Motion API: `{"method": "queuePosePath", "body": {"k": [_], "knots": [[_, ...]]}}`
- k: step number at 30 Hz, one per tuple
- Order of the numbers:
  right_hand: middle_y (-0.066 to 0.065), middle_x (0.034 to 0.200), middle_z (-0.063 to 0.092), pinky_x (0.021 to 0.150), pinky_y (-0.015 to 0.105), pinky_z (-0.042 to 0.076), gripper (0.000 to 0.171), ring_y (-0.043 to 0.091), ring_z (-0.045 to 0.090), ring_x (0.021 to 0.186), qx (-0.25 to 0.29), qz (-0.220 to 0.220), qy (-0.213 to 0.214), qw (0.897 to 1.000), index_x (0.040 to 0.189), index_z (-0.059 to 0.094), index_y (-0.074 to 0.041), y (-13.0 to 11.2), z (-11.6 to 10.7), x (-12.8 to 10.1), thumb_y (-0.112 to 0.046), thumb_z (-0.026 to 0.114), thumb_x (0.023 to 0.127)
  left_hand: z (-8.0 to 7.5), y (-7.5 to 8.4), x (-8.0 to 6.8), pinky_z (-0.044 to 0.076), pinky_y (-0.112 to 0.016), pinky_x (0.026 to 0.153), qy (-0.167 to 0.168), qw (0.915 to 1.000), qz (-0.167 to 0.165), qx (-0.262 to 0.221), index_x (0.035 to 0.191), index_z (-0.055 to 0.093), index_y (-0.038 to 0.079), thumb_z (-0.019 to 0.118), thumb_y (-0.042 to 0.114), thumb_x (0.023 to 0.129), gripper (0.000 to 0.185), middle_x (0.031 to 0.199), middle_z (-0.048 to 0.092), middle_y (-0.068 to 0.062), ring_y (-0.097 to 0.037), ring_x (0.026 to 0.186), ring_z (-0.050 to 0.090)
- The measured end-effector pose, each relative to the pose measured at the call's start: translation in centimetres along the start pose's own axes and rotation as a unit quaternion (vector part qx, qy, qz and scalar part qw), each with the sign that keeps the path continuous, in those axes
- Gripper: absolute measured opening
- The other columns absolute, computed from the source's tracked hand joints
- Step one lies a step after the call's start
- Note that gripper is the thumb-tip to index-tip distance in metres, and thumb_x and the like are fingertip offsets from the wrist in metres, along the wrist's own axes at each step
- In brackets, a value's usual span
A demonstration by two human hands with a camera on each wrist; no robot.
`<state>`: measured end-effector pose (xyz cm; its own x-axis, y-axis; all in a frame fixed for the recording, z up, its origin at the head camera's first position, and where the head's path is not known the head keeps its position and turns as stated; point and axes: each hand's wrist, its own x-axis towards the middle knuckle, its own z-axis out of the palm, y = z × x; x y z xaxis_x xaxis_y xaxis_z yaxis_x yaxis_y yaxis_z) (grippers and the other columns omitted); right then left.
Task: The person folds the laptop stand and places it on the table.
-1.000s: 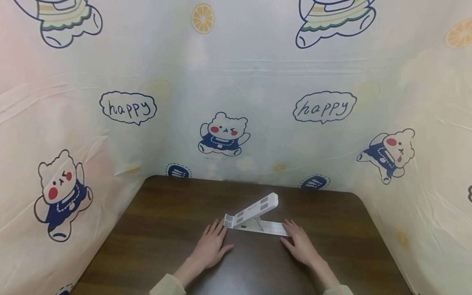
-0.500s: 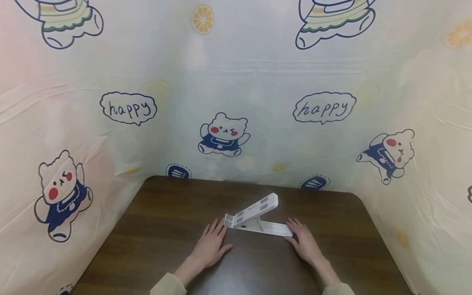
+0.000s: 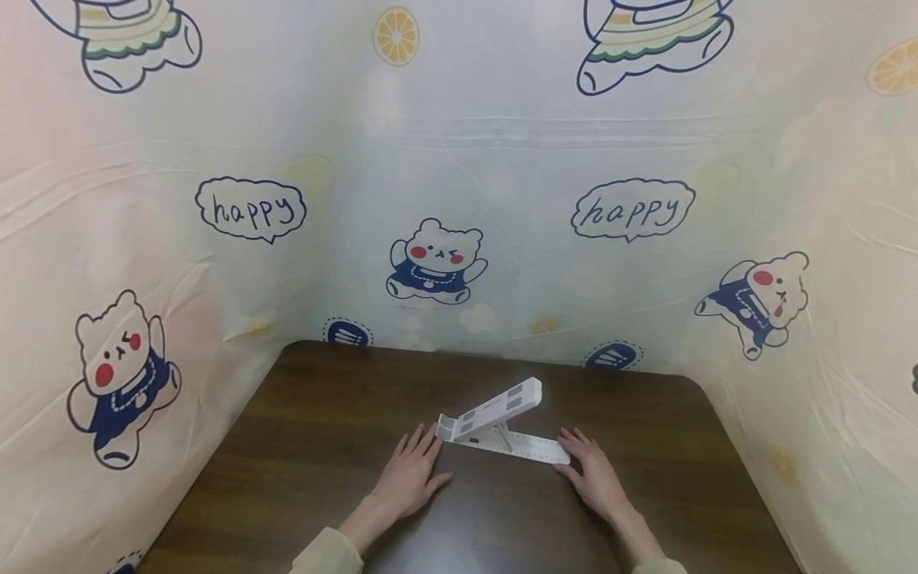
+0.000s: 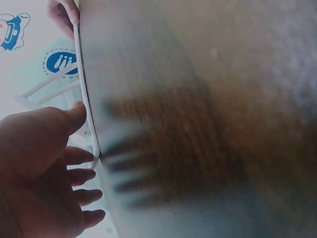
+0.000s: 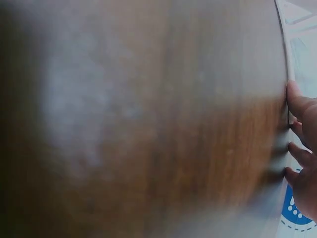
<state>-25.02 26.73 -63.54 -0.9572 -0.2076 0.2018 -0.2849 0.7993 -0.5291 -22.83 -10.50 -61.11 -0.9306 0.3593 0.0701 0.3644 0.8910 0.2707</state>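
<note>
The stand (image 3: pixel 497 426) sits on the table (image 3: pixel 323 430) between left hand (image 3: pixel 410 476) and right hand (image 3: pixel 592 471).

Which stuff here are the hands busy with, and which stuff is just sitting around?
Busy with:
- white folding stand, propped open
- left hand, flat on the table by the stand's left end
- right hand, flat by its right end

Just around:
- dark wooden table
- bear-print curtain behind

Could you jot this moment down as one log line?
left hand: flat on table | right hand: flat, by stand | stand: propped open
</note>
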Motion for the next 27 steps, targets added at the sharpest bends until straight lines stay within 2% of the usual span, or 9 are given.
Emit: {"method": "queuePosePath", "body": {"k": [8, 21, 27], "knots": [[0.022, 0.151, 0.069, 0.126, 0.077, 0.035, 0.046, 0.052, 0.054, 0.150, 0.012, -0.013, 0.019, 1.000, 0.136, 0.074, 0.003, -0.2, 0.2, -0.8, -0.016, 0.086, 0.095, -0.1, 0.1, 0.4, 0.037, -0.067, 0.131, -0.002, 1.0000, -0.005, 0.004, 0.158, 0.056, -0.001, 0.071, 0.048, 0.106, 0.073, 0.172, 0.047, -0.022, -0.049, 0.161, 0.042], [0.021, 0.152, 0.068, 0.130, 0.073, 0.032, 0.047, 0.051, 0.051, 0.154, 0.023, 0.022, 0.001, 1.000, 0.135, 0.075, 0.001, -0.4, 0.1, -1.1, -0.018, 0.088, 0.094, -0.1, 0.3, 1.4, 0.035, -0.067, 0.133, -0.016, 0.9996, -0.022, 0.001, 0.160, 0.053, -0.001, 0.069, 0.048, 0.107, 0.074, 0.174, 0.042, -0.023, -0.047, 0.162, 0.040], [0.021, 0.152, 0.069, 0.130, 0.073, 0.032, 0.048, 0.051, 0.051, 0.153, 0.028, 0.018, 0.008, 0.999, 0.134, 0.076, 0.001, -0.5, 0.2, -1.3, -0.018, 0.090, 0.092, -0.1, 0.3, 1.7, 0.035, -0.067, 0.132, -0.011, 0.9998, -0.019, -0.001, 0.158, 0.054, -0.002, 0.070, 0.048, 0.107, 0.073, 0.174, 0.043, -0.024, -0.048, 0.162, 0.041]]}}
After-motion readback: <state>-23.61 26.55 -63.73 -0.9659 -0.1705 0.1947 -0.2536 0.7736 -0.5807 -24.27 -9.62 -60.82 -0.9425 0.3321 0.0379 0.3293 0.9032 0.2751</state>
